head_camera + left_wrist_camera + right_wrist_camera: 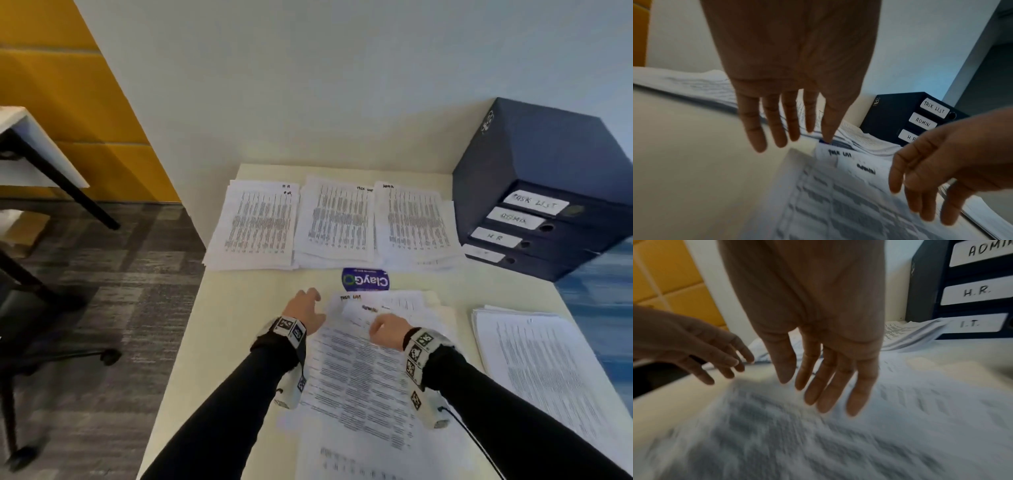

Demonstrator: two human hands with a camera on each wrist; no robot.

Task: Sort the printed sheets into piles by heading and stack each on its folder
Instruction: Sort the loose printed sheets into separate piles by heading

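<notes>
A loose pile of unsorted printed sheets lies in front of me on the cream table. Its top sheets show the handwritten headings "TASK LIST" and "ADMIN". My left hand hovers at the pile's far left corner, fingers straight and spread, holding nothing. My right hand is over the pile's upper part, fingers relaxed and pointing down, also holding nothing. Along the table's back lie three sorted piles: HR, task list and admin.
A stack of dark blue folders labelled TASK LIST, ADMIN, H.R. and I.T. stands at the back right. Another paper pile lies at the right edge. A blue ClayGo sticker sits between the piles. An office chair stands on the left.
</notes>
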